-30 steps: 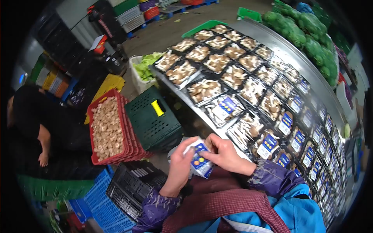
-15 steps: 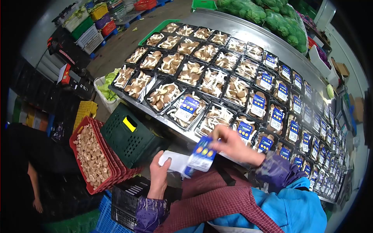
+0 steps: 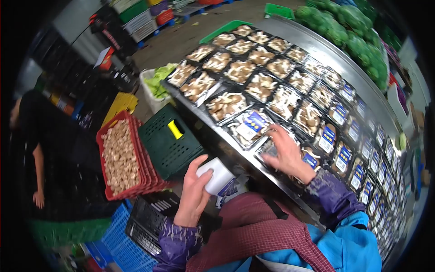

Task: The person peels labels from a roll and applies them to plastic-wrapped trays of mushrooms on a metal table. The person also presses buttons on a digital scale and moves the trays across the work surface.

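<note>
My left hand (image 3: 194, 195) is closed around a roll of labels (image 3: 218, 177), its white backing outward and a blue printed part hanging below. My right hand (image 3: 290, 156) reaches over the near edge of the steel table, fingers spread and touching a film-wrapped mushroom tray (image 3: 268, 148). The hand covers most of that tray, so I cannot see whether a label lies under it. Just beyond is a mushroom tray with a blue and white label (image 3: 248, 128). Left of it, another mushroom tray (image 3: 226, 107) has no label.
Rows of mushroom trays cover the steel table (image 3: 229, 139); those to the right carry labels. A dark green crate (image 3: 158, 145) and stacked red baskets of mushrooms (image 3: 120, 158) stand to the left. Bagged green vegetables (image 3: 346, 34) lie behind. A person in black (image 3: 59, 149) is at far left.
My right hand has moved from beside the label roll to the tray on the table; the blue label it held is no longer visible in its fingers. The view has swung left.
</note>
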`<state>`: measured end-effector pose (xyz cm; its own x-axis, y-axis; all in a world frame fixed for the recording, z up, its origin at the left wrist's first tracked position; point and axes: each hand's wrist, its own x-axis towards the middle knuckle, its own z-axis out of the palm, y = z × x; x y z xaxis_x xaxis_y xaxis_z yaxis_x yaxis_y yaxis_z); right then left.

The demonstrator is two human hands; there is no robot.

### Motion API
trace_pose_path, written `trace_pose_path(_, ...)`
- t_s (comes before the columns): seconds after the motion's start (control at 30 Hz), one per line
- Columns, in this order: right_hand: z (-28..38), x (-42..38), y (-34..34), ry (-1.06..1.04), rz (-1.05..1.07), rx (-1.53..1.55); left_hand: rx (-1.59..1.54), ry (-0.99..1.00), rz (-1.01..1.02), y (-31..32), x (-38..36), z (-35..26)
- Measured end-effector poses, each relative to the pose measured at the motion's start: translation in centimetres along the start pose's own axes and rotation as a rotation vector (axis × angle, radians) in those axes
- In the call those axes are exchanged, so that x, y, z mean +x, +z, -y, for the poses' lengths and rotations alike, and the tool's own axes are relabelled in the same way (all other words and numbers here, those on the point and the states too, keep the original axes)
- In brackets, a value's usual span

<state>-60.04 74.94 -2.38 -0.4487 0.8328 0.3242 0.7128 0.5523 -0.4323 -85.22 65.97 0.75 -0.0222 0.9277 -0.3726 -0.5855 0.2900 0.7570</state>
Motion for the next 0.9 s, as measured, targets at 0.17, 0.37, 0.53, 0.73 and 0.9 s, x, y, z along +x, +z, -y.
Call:
trace_pose_path(0.17, 9.4, 2.6, 2.1, 0.147, 0.428, 0.853, -0.306, 0.083, -0.046, -0.1, 0.0, -2.4)
trace_pose_path(0.37, 11.3, 4.0, 3.0, 0.139, 0.337, 0.776, 0.164, 0.231, -0.018, -1.3, -0.8, -0.2)
trace_pose_path(0.53, 11.5, 6.2, 3.5, -0.444, 0.01, 0.259, 0.153, 0.241, -0.091, -0.4, -0.6, -1.2)
trace_pose_path(0.73, 9.5, 7.4, 5.1, -0.567, 0.003, 0.186, 0.056, 0.01, -0.032, -2.0, 1.4, -0.4)
trace_pose_path(0.9, 7.1, 8.7, 5.8, -0.539, 0.105, 0.387, -0.156, -0.037, -0.019, -3.7, 3.8, -0.7)
